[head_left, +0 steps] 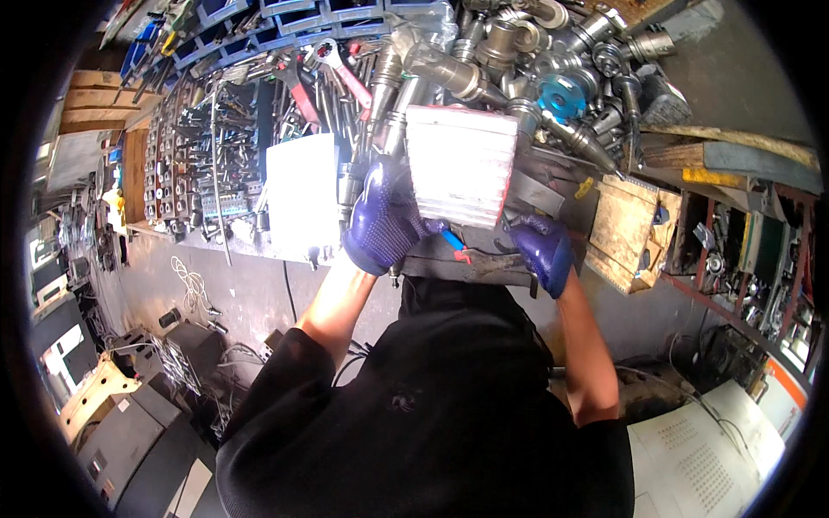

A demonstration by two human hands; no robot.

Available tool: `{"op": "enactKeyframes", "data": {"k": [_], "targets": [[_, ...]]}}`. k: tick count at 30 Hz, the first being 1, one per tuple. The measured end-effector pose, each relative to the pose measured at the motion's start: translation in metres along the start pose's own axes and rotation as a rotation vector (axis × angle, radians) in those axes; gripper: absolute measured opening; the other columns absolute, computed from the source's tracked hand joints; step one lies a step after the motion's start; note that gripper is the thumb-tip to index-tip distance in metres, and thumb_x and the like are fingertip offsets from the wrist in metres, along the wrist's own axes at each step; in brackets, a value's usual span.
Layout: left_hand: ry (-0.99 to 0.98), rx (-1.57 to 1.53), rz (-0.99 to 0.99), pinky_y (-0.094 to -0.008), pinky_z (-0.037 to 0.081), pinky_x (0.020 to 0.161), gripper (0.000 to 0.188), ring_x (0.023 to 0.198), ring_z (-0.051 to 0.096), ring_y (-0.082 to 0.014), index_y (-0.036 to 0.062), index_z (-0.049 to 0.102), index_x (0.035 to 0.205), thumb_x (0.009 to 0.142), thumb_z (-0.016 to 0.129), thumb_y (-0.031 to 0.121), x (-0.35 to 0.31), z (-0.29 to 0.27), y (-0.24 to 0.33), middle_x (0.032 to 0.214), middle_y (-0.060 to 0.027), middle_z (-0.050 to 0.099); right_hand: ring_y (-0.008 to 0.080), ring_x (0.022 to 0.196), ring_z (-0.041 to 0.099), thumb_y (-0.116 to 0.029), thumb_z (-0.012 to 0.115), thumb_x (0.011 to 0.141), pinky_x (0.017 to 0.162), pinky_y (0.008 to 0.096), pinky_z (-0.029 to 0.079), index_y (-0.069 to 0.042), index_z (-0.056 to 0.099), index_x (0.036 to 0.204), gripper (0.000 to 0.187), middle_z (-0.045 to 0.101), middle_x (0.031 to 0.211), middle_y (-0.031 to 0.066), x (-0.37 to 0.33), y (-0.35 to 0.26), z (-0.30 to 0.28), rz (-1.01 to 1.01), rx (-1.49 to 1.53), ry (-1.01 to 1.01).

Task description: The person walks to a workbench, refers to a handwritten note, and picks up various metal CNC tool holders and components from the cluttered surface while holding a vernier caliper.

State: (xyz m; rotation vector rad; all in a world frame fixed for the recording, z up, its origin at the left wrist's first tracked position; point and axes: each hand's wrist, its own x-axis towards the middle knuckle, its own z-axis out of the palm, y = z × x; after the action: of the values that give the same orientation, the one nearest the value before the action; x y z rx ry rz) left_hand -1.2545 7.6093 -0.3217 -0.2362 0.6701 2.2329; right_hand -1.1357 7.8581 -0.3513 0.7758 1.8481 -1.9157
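A white, block-like stack of flat layers with red edges (pixel 462 164) is in front of me, its top washed out by glare. My left hand (pixel 384 220), in a purple dotted glove, grips the stack's left side, thumb near its lower edge. Close to the lower right corner is my right hand (pixel 542 250), also gloved in purple, with fingers curled in. What those fingers hold, if anything, is hidden. Below the stack lies a tool with a blue and red handle (pixel 456 245). A bright white sheet (pixel 302 194) lies left of my left hand.
Metal tool holders (pixel 496 52) are heaped at the back, with a teal round cutter (pixel 561 97) among them. Blue bins (pixel 294 22) line the far left, behind a red-handled wrench (pixel 345 73). A wooden box (pixel 630 233) stands at right. Racked bits (pixel 229 142) fill the left.
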Motion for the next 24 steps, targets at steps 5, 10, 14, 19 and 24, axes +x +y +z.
{"op": "enactKeyframes", "data": {"k": [5, 10, 14, 19, 24], "targets": [[0.051, 0.622, 0.183, -0.0408, 0.051, 0.089, 0.067, 0.12, 0.057, -0.0264, 0.0119, 0.047, 0.14, 0.093, 0.047, 0.06, 0.012, -0.004, -0.016, 0.134, -0.008, 0.057, 0.0088, 0.05, 0.049, -0.021, 0.068, 0.088, 0.044, 0.0266, 0.036, -0.011, 0.068, 0.094, 0.012, 0.057, 0.064, -0.0022, 0.021, 0.025, -0.003, 0.222, 0.409, 0.13], [0.169, -0.106, 0.067, -0.044, 0.049, 0.096, 0.064, 0.121, 0.057, -0.027, 0.0108, 0.047, 0.141, 0.093, 0.05, 0.054, 0.001, 0.006, -0.003, 0.134, -0.0093, 0.057, 0.0129, 0.053, 0.052, -0.024, 0.065, 0.09, 0.049, 0.0312, 0.041, -0.007, 0.071, 0.096, 0.018, 0.061, 0.068, 0.0013, 0.036, 0.053, -0.014, 0.11, 0.113, 0.317], [0.231, -0.159, 0.073, -0.0428, 0.047, 0.098, 0.067, 0.12, 0.056, -0.0276, 0.0104, 0.046, 0.14, 0.088, 0.056, 0.053, -0.014, 0.004, 0.006, 0.134, -0.0099, 0.057, 0.0229, 0.067, 0.061, -0.029, 0.066, 0.089, 0.063, 0.0361, 0.048, -0.005, 0.071, 0.098, 0.026, 0.067, 0.079, 0.0108, 0.028, 0.048, -0.015, -0.006, -0.197, 0.365], [0.264, -0.186, 0.066, -0.0413, 0.043, 0.1, 0.073, 0.118, 0.055, -0.0284, 0.0099, 0.046, 0.139, 0.082, 0.064, 0.051, -0.021, 0.002, 0.007, 0.134, -0.0106, 0.057, 0.0355, 0.095, 0.069, -0.039, 0.073, 0.082, 0.082, 0.039, 0.053, -0.01, 0.072, 0.106, 0.038, 0.071, 0.101, 0.019, 0.025, 0.041, 0.005, 0.017, -0.762, 0.433], [0.267, -0.198, 0.046, -0.0409, 0.041, 0.101, 0.078, 0.117, 0.054, -0.0293, 0.0097, 0.046, 0.139, 0.077, 0.069, 0.05, -0.021, 0.003, 0.002, 0.134, -0.0113, 0.056, 0.0301, 0.09, 0.071, -0.037, 0.076, 0.081, 0.081, 0.0363, 0.054, -0.013, 0.074, 0.104, 0.033, 0.073, 0.099, 0.0143, 0.051, 0.081, -0.024, -0.255, -0.277, 0.218]]}}
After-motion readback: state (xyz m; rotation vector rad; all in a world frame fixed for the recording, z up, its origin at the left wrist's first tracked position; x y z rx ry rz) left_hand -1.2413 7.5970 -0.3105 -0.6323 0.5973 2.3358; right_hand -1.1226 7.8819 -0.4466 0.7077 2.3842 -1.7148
